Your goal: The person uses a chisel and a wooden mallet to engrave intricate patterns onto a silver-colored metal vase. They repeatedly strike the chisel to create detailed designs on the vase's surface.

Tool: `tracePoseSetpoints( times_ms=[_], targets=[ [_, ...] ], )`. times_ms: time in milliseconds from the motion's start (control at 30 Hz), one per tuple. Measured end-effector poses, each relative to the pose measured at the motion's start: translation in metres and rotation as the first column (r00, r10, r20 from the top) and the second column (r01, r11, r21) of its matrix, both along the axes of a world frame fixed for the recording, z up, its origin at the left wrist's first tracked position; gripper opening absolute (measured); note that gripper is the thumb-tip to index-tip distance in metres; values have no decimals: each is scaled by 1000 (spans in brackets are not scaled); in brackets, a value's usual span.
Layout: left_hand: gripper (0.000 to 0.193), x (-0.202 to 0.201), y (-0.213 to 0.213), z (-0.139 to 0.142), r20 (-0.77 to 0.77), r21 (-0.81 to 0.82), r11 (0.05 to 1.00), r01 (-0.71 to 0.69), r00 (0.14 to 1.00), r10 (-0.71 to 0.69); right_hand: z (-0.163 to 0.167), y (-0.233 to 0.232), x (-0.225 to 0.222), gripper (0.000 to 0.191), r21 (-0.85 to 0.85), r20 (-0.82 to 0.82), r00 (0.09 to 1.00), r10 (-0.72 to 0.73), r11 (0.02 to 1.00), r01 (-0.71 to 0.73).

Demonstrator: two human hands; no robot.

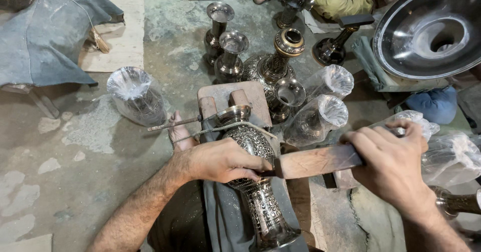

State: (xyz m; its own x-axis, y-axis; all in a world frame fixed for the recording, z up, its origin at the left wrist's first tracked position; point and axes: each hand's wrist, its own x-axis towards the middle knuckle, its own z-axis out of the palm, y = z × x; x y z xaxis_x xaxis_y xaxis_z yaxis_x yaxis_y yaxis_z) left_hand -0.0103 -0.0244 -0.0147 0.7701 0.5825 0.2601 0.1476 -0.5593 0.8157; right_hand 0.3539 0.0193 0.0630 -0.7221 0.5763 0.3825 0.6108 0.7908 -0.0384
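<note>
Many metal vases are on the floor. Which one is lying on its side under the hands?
The engraved vase at bottom centre. It lies across the wooden block, with the left hand on it; the other bare vases stand upright.

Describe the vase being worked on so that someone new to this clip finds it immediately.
Start at the wooden block on the concrete floor, centre frame. The dark engraved metal vase lies with its mouth against that block, under the left hand. Unlike the upright or plastic-wrapped vases behind it, it lies flat and bare, tied with cord.
</note>
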Motion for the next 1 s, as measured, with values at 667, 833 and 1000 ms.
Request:
tracePoseSetpoints(
  times_ms=[667, 833, 1000],
  targets=[
    [33, -1, 6, -4, 28, 9, 1000, 7, 1000, -7, -4, 5, -13, 49, -149, -168, 986, 22, 988, -47],
    [32, -1, 6, -6, 74, 38, 999, 12, 997, -15, -2, 2, -9, 49, -18, -93, 995, 41, 999, -43],
    [33, -3, 7, -7, 72, 86, 996, 0, 997, -6, -12, 2, -3, 40, -39, 113, 979, -167, 984, 173]
  ],
)
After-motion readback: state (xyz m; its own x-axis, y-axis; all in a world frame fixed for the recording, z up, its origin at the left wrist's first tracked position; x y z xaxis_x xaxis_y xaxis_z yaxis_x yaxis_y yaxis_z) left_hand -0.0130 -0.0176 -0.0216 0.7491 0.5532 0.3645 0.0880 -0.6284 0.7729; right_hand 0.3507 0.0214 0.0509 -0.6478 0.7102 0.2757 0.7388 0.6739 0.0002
